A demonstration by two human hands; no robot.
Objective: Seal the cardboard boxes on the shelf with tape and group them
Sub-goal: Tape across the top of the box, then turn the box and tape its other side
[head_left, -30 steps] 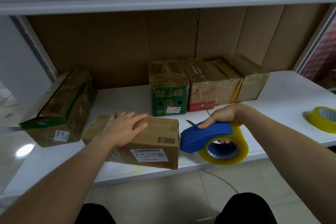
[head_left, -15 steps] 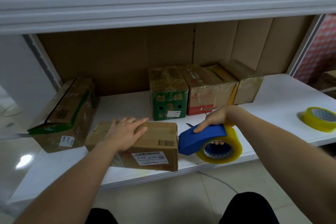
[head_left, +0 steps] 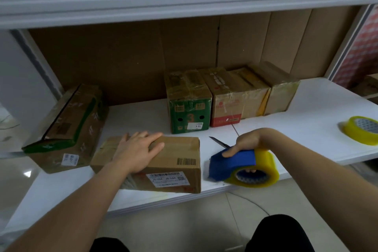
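Head | left hand [head_left: 139, 150] flat on box [head_left: 173, 161] | right hand [head_left: 248, 142] grips dispenser [head_left: 233, 164]

The green box [head_left: 189, 115] bears a large orange "3" on its front face, and a small white sticker at that face's lower right reads "78 4". In front of the green box, the brown box [head_left: 163, 166] carries a white shipping label on its near face reading "J6-504 J6-504", beside barcodes too small to read.
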